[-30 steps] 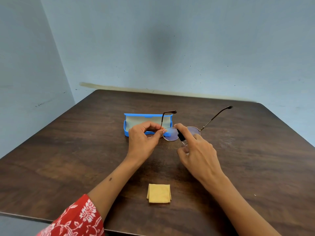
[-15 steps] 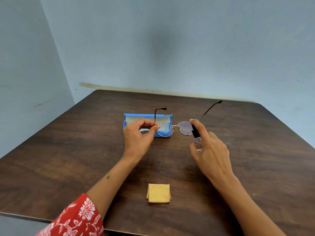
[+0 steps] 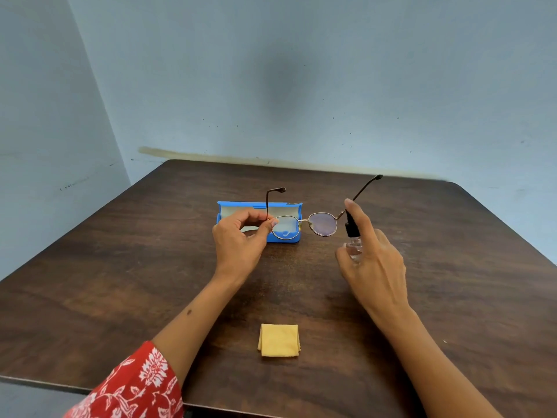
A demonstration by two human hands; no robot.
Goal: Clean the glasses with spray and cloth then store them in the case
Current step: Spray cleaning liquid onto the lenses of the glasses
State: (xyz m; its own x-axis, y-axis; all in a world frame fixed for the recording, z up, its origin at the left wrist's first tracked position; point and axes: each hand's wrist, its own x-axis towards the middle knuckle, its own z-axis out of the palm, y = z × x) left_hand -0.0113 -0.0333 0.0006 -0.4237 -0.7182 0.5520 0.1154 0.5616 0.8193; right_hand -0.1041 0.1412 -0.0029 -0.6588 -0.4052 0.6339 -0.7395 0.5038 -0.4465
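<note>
Partly hidden spray bottle (image 3: 352, 236) in right hand (image 3: 372, 260), glasses (image 3: 304, 223) pinched

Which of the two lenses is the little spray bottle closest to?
The lens on the right side, beside the spray bottle in the right hand. The other lens sits by the left hand, before the blue case.

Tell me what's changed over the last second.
The right hand carried the spray bottle rightward, from in front of the lenses to the right lens's outer edge. The left hand shifted the glasses slightly left. Both grips unchanged; case and cloth stayed put.
</note>
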